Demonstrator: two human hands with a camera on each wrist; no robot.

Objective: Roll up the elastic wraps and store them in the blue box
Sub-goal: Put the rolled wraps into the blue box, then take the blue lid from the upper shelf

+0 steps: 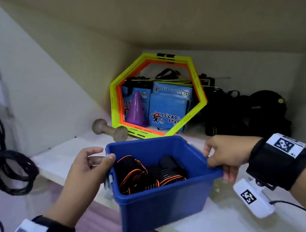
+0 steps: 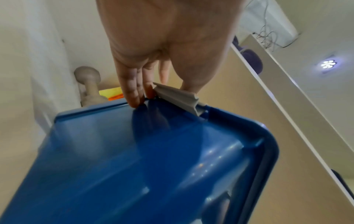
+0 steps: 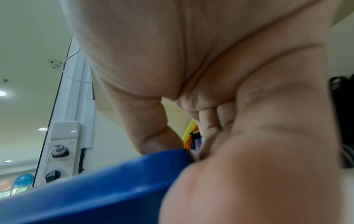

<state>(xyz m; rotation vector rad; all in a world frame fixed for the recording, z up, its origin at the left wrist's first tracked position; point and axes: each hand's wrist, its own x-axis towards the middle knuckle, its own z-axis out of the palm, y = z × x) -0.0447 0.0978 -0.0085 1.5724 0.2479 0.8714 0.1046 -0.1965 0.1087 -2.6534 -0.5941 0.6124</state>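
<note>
Fingers of the right hand [image 1: 224, 156] curl over the blue box [image 1: 155, 209] rim; left hand [image 1: 91, 166] pinches its grey latch [image 2: 178, 98]. Rolled wraps [image 1: 148, 175] are stored; sliding it onto the shelf [image 1: 230, 229] looks next.

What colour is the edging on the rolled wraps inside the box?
Orange, on black wraps; the head view shows it best.

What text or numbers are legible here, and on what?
"LUCKY STAR" and "70": larger blue carton inside the hexagon frames, on its top flap and front.
"LU..." and "70": smaller blue carton behind the purple cone, rest hidden.
Square coded markers, no words: right wrist band and camera.
Blue box: no text visible.
</note>
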